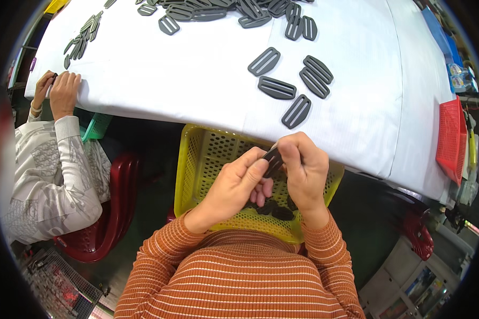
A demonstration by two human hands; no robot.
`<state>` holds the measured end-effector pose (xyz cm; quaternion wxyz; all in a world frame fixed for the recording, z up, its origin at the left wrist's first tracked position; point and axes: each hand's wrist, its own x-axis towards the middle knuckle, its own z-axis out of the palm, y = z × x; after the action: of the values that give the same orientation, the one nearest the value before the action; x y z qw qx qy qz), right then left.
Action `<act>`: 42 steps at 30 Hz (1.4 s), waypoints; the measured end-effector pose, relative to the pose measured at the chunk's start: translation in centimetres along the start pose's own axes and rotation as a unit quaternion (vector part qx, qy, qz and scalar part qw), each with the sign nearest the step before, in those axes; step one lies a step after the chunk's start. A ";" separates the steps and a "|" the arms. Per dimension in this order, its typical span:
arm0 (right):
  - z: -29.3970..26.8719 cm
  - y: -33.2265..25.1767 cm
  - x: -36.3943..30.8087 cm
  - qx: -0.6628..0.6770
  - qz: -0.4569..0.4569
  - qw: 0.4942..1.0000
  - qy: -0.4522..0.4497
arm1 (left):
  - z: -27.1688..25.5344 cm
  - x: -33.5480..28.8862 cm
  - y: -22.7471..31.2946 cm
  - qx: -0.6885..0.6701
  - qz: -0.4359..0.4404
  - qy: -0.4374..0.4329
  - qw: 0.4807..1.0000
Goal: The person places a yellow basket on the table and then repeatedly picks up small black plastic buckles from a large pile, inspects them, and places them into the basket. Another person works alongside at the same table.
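Observation:
My left hand (pixel 238 182) pinches a dark grey slotted strap buckle (pixel 273 161) between thumb and fingers, above a yellow perforated basket (pixel 189 159) at my lap. Closed at the buckle's upper end is my right hand (pixel 303 159), its thumb pressed down near the edge. A thin pale edge shows there, but what the right fingers grip is hidden. Several dark buckles (pixel 282 212) lie in the basket below my hands. Just beyond, on the white-covered table, a loose buckle (pixel 296 111) lies nearest my right hand, with several more around it.
A heap of buckles (pixel 207 10) covers the table's far middle, and a smaller pile (pixel 83 37) lies far left. At left a co-worker's hands (pixel 64 90) hold a small dark piece. A red basket (pixel 451 141) hangs at the right edge. Dark red chairs (pixel 120 202) stand beside me.

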<state>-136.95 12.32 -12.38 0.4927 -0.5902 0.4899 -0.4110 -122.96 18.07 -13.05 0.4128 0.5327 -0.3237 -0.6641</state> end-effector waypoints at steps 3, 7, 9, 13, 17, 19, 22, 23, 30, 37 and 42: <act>-0.1 -0.2 0.7 -0.140 -0.179 0.974 -0.011 | -0.6 0.1 0.5 -0.038 -0.026 -0.001 0.999; -1.0 -1.0 0.8 -0.198 -0.208 0.958 0.002 | 0.4 -1.6 0.7 0.020 -0.027 -0.012 0.999; -1.2 -0.8 1.3 -0.186 -0.254 0.949 -0.009 | 1.3 -1.2 0.4 -0.204 -0.071 -0.025 0.976; -2.5 -0.5 2.4 -0.184 -0.334 0.918 -0.111 | -2.0 -0.1 -0.3 -0.269 -0.088 0.003 0.959; -3.3 0.4 3.3 -0.163 -0.249 0.954 -0.047 | -3.1 0.6 1.1 -0.029 0.059 0.204 0.977; -4.8 0.9 3.9 -0.188 -0.243 0.951 0.014 | -3.4 1.2 1.9 -0.016 0.038 0.192 0.981; -5.8 1.2 4.0 -0.231 -0.204 0.949 0.058 | -3.6 1.3 2.1 -0.034 0.031 0.177 0.983; -5.9 1.3 3.9 -0.251 -0.196 0.946 0.065 | -3.8 1.3 2.2 -0.037 0.029 0.173 0.984; -6.5 2.4 3.3 -0.364 -0.165 0.916 0.046 | -3.7 1.6 3.4 0.030 0.057 0.152 0.986; -6.6 2.5 4.9 -0.438 -0.210 0.873 0.051 | -1.8 5.7 5.4 0.426 0.298 0.208 0.828; -7.3 2.6 6.0 -0.425 -0.247 0.870 0.034 | -2.0 9.4 5.1 0.494 0.412 0.195 0.741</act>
<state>-143.40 5.01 -13.67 0.0598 -0.8301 0.4721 -0.2908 -120.81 7.37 -13.21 0.3795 0.5945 -0.7065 -0.0579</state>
